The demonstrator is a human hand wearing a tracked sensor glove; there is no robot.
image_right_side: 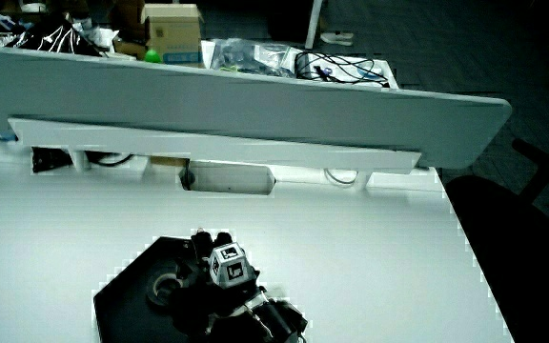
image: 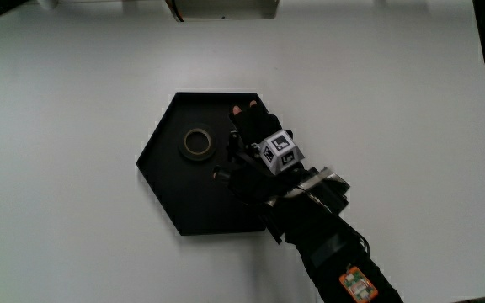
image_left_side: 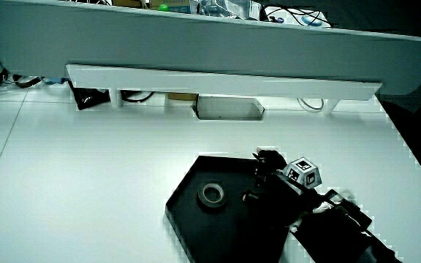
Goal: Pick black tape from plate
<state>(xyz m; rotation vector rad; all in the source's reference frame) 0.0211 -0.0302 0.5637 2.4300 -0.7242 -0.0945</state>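
Observation:
A roll of black tape (image: 197, 143) lies flat in a black hexagonal plate (image: 183, 200) on the white table. The gloved hand (image: 253, 145) hovers over the plate right beside the tape, its fingers stretched out and holding nothing. The patterned cube (image: 279, 152) sits on the back of the hand, and the forearm runs from it toward the person. Both side views show the tape (image_left_side: 212, 194) (image_right_side: 167, 285) lying in the plate (image_left_side: 196, 228) (image_right_side: 120, 310) with the hand (image_left_side: 275, 183) (image_right_side: 210, 272) next to it, apart from the roll.
A low grey partition (image_left_side: 218, 44) (image_right_side: 236, 95) closes the table farther from the person than the plate. A pale recessed box (image_left_side: 229, 107) (image_right_side: 227, 178) (image: 226, 8) sits at its foot. Boxes and cables (image_right_side: 255, 52) lie above the partition.

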